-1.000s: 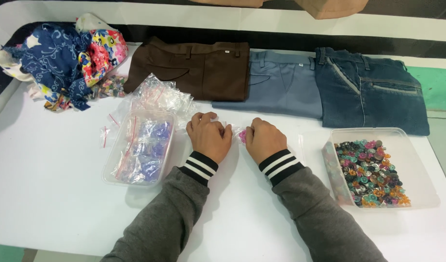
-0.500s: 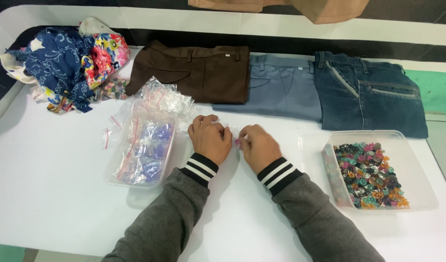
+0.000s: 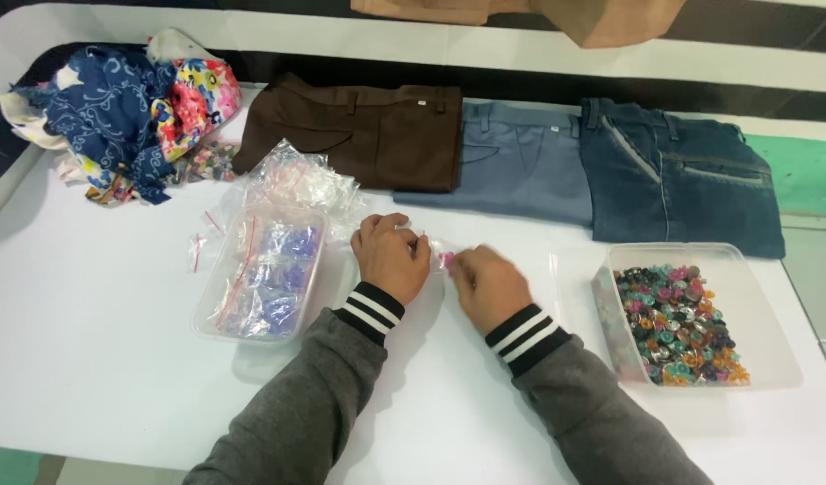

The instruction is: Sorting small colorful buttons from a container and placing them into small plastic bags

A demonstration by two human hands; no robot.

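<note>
Left hand (image 3: 391,256) and right hand (image 3: 487,286) pinch a small clear bag (image 3: 438,254) holding a pink button (image 3: 447,260) between them, low over the white counter (image 3: 99,359), between two tubs.

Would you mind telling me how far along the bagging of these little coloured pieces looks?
Done: the left tub holds filled small bags. In hand: the left hand and right hand pinch a small clear bag with something pink inside. Left: the right tub still holds many loose coloured pieces.
</note>
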